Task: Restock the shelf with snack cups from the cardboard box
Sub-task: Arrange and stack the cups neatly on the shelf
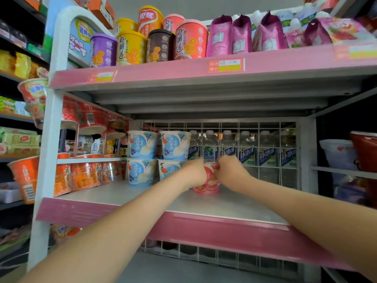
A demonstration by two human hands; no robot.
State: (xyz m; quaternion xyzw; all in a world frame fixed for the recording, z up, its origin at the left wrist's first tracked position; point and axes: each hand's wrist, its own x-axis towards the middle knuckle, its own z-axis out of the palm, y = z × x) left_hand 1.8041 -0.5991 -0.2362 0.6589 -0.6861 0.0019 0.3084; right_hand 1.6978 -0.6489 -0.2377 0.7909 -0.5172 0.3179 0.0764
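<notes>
Reaching deep into the pink-edged shelf [142,196], we hold 1 red snack cup [209,180] upright between our 2 hands, its base down on the shelf. Our left hand [193,174] curls its fingers round the cup's left side and our right hand [232,170] curls round its right side, both closed snugly on it. Just left of our left fingers stand 4 blue cups [140,145], stacked 2 on 2, and right behind our fingertips runs a wire grid [259,148] with water bottles [246,153] beyond it.
</notes>
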